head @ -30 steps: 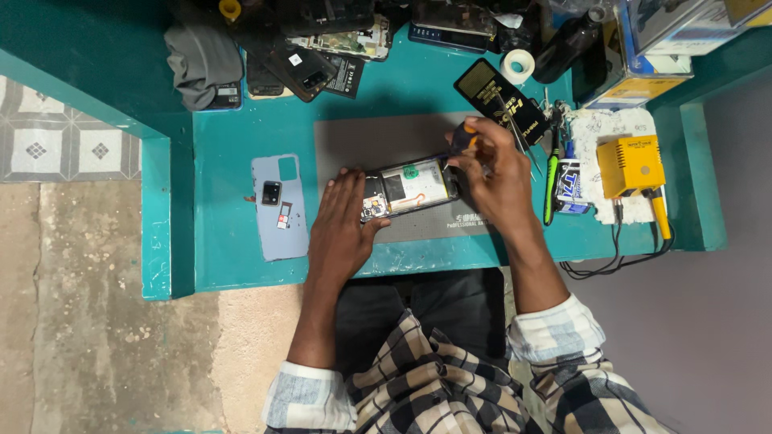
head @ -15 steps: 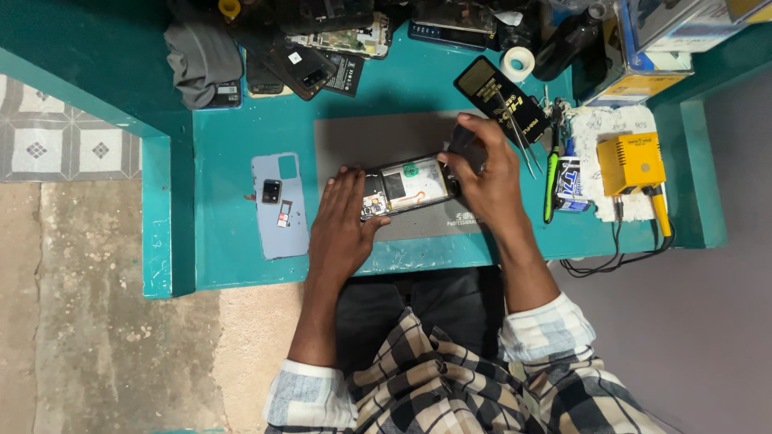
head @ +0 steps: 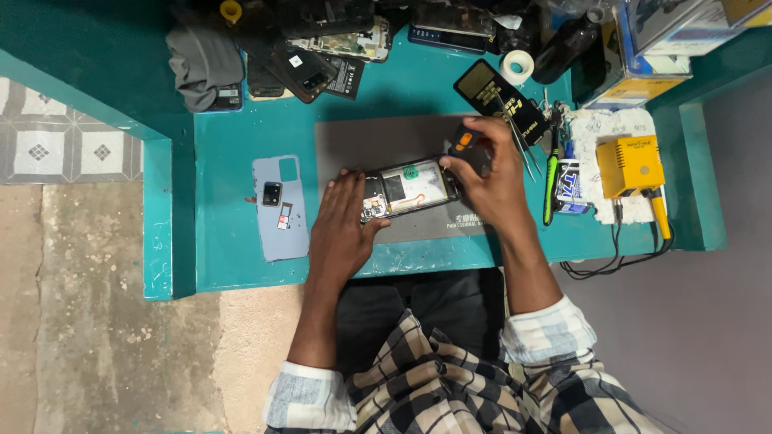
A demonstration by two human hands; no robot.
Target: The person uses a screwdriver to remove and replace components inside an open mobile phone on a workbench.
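Grey mat (head: 354, 141): left hand (head: 342, 221) flat steadying opened phone (head: 410, 186); right hand (head: 490, 173) grip clamped on screwdriver (head: 463, 143).

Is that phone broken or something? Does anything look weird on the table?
The phone under the left hand lies open, its insides showing. Its pale blue back cover sits apart to the left on the teal table. The right hand grips a black tool with an orange button.

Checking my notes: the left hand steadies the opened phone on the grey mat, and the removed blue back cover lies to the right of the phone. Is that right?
Not quite. The head view shows the back cover lying to the left of the phone, off the mat. The left hand does steady the phone.
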